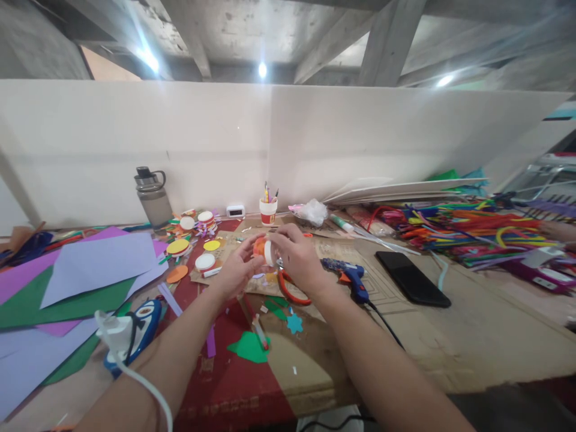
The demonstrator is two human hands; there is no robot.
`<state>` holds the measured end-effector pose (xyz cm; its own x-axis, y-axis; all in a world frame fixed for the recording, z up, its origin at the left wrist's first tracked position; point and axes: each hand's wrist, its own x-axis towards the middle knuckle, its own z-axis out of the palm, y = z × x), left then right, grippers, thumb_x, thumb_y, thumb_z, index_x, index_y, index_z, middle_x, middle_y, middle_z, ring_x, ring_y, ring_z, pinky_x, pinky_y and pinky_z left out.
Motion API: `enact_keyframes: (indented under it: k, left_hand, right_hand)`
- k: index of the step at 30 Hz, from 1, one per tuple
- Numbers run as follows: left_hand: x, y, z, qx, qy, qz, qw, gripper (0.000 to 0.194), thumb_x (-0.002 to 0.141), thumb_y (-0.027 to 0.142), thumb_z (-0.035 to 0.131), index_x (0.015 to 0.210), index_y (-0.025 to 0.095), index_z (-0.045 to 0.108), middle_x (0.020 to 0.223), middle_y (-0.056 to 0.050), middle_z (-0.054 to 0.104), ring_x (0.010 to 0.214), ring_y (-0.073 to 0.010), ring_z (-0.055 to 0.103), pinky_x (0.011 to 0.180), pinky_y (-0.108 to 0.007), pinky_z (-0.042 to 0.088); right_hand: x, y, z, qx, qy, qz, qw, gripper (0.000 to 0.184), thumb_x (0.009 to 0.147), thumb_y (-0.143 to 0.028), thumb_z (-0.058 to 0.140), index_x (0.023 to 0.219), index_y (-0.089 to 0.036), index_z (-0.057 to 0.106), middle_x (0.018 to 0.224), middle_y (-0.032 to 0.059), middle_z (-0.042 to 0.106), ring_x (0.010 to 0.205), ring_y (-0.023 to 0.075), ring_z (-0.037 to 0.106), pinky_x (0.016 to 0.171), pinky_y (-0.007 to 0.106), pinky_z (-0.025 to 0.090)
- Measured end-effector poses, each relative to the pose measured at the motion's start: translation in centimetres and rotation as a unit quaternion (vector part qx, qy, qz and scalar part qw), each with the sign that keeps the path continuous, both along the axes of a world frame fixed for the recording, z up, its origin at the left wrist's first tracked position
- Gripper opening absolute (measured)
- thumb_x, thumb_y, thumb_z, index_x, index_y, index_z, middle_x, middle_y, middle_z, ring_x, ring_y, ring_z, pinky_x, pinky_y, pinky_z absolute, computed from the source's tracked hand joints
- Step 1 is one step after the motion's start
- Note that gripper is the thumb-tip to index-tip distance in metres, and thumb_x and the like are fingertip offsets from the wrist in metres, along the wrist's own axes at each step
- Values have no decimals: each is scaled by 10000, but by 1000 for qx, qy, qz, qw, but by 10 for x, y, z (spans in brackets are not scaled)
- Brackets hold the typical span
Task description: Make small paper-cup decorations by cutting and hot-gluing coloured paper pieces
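Observation:
Above the middle of the cardboard, both hands hold a small orange-and-white round piece [269, 253]. My left hand [240, 267] grips its orange side, fingers curled round it. From the other side, my right hand [297, 255] pinches the white rim. Orange-handled scissors [288, 288] lie just under my right hand, their blades partly hidden. To the left are a white round piece [205, 262], a yellow-topped one [177, 247], an orange paper disc [177, 274] and a yellow paper disc [211, 245]. A red-and-white marker [210, 272] lies beside my left hand.
A blue glue gun [353, 276] and a black phone [411, 278] lie to the right. Bundles of coloured pipe cleaners [468, 228] fill the far right. Coloured paper sheets [99, 261], a power strip [139, 330] and a bottle [152, 201] stand left; a pen cup [268, 212] is behind.

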<state>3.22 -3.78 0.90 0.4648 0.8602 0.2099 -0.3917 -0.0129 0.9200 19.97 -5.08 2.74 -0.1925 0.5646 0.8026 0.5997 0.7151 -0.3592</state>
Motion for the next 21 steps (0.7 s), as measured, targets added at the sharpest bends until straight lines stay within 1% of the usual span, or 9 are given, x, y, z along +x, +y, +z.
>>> enact_keyframes:
  k: [1,3,7,12,14,17,21]
  left_hand:
    - [1,-1,0,3,4,1,1000,627,678,297,765,1263,261,540,1199,-100,600,959,-231,624,808,-367,519]
    - [2,-1,-1,8,9,10,1000,616,668,291,773,1242,245,553,1174,-104,617,983,-241,618,820,-364,512]
    - [2,1,1,25,-20,33,999,570,681,291,762,1217,255,572,1245,-95,582,1056,-241,587,854,-357,499]
    - [2,2,3,49,-31,70,996,563,690,265,752,1220,255,564,1270,-84,569,1104,-227,555,908,-355,472]
    - [3,1,3,57,-24,81,995,570,695,250,745,1231,256,551,1262,-80,576,1112,-222,550,924,-350,461]
    - [3,1,3,73,-11,112,991,581,680,237,750,1227,266,555,1262,-69,580,1113,-221,556,936,-342,452]
    - [0,3,5,106,14,154,982,594,653,228,762,1215,274,574,1319,-66,547,1176,-240,527,957,-340,440]
  right_hand:
    - [-2,-1,-1,2,-22,11,1000,248,872,-154,446,968,-236,658,1010,80,591,924,194,555,786,337,481]
    - [-7,-3,-1,2,-24,29,999,249,886,-164,439,985,-229,659,1029,84,597,954,195,554,803,337,479]
    - [-12,-5,4,-24,45,56,997,270,912,-168,408,1048,-223,634,1064,84,617,1016,184,560,884,346,463]
    - [-13,-7,7,-76,74,76,991,249,924,-249,437,1087,-225,624,1134,80,631,1098,195,547,964,388,422]
    - [-13,-8,7,-93,90,83,988,236,916,-272,460,1074,-231,630,1131,74,637,1096,198,550,962,395,424]
    - [-14,-8,7,-140,131,95,977,218,888,-305,514,1052,-226,633,1137,72,631,1053,193,572,897,363,466]
    - [-14,-8,8,-204,159,130,957,263,881,-344,523,1089,-214,617,1172,70,622,1009,176,595,851,327,486]
